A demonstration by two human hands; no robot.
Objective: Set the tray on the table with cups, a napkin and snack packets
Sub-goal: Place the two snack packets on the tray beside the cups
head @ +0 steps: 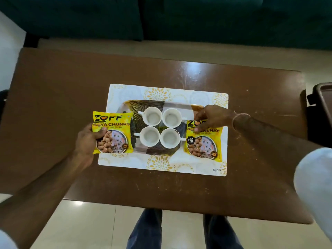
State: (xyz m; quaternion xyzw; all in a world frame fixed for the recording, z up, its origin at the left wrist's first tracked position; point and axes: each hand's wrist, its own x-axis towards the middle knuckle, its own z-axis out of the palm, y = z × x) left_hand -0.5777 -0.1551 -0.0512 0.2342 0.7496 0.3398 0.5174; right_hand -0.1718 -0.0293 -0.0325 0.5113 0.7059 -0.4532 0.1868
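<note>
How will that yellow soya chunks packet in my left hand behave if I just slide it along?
The left packet looks puffy and soft, so it probably flexes rather than staying stiff. Its glossy film may slide easily on the placemat. Likely light: the left hand pinches one edge.

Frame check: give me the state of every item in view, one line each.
Tray: flat on the mat.
Mat: flat on the table.
Four cups: upright, empty, grouped on the tray.
Left packet: sealed, gripped by the left hand.
Right packet: sealed, lying at the tray's right end, right hand fingers on its top.
</note>
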